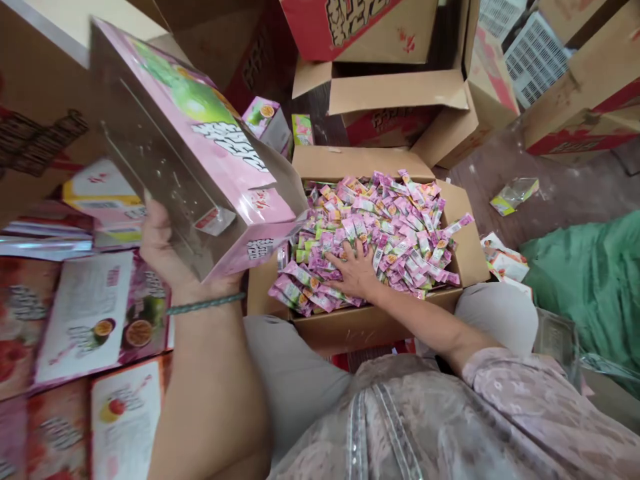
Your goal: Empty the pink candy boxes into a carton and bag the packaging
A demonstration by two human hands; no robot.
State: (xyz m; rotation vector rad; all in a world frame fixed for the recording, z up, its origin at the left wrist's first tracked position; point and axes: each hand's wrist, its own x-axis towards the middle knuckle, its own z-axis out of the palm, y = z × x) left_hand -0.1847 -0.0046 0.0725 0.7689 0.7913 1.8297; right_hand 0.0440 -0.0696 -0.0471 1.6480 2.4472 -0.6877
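My left hand is closed round the lower side of a pink and green printed display box, raised and tilted at the left. The box's inside faces left; a small white and red packet shows near its lower corner. My right hand lies with fingers spread on a heap of small pink sachets, some with green or yellow parts. They fill an open cardboard carton between my knees, and a few spill over its left rim.
Flat printed boxes lie stacked at the left. Open cardboard cartons stand behind the sachets, with white plastic crates at the back right. On the floor at right are a small clear package and a green sack.
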